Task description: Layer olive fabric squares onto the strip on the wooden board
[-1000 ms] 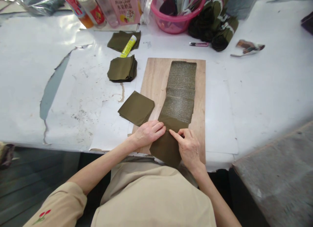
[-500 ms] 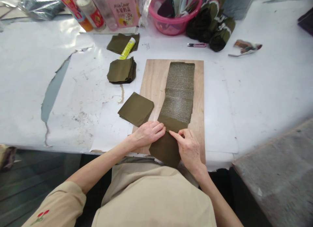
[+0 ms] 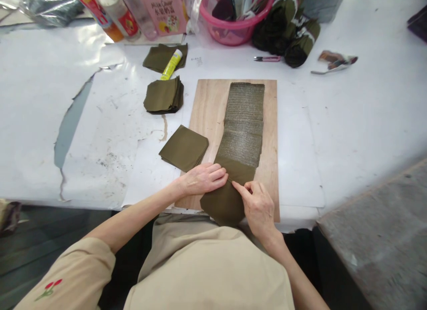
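An olive-green fabric piece (image 3: 224, 204) lies at the near end of a wooden board (image 3: 208, 103), its near part hanging toward the board's front edge. My left hand (image 3: 205, 179) has its fingers pressed together on the fold along this piece's upper edge. From the other side, my right hand (image 3: 258, 205) grips the same edge, index finger stretched along it and the other fingers curled. Beyond the hands, a row of overlapping fabric pieces (image 3: 245, 123) with a shiny, streaked surface runs up the board. The undersides of both hands' fingertips are hidden.
A stack of fabric squares (image 3: 184, 147) overlaps the board's left edge. Farther back are another fabric stack (image 3: 163, 95) and a yellow glue tube (image 3: 171, 64) on more fabric. A pink basket (image 3: 230, 33), thread snips (image 3: 267, 59) and dark yarn bundles (image 3: 300, 45) sit at the back.
Both hands have shifted slightly along the folded edge, and the near part of the fabric piece has swung a little left. The view has moved slightly.
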`<control>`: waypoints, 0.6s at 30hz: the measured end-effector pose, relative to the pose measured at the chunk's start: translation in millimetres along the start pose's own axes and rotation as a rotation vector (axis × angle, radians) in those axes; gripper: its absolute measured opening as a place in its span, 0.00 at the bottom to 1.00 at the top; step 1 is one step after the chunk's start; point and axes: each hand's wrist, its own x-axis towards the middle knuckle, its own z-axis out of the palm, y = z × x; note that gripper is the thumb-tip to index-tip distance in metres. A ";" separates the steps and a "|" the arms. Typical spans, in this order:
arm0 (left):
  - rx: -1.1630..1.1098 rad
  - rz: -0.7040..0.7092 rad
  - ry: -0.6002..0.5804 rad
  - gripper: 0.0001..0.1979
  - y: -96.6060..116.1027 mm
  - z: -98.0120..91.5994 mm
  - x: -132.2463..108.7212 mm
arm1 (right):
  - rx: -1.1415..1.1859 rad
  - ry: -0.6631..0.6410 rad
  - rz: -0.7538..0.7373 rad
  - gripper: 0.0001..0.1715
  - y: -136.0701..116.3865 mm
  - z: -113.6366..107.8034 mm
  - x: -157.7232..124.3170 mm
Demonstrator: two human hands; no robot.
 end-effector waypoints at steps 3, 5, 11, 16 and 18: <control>0.035 0.010 0.013 0.09 0.9 -0.7 -1.0 | -0.004 -0.008 0.004 0.20 0.9 1.5 -1.0; 0.041 0.005 0.035 0.09 2.2 -2.5 -1.3 | -0.009 -0.008 0.003 0.20 1.3 1.7 -1.2; 0.048 -0.058 0.042 0.11 8.2 -6.8 -5.3 | -0.029 0.021 -0.027 0.21 1.1 0.4 -0.5; 0.000 -0.180 0.052 0.11 11.2 -5.7 -14.7 | -0.039 0.039 -0.034 0.21 2.0 2.3 -1.4; -0.048 -0.254 0.064 0.11 13.9 -6.9 -17.1 | -0.042 0.041 -0.033 0.21 2.4 3.5 -1.7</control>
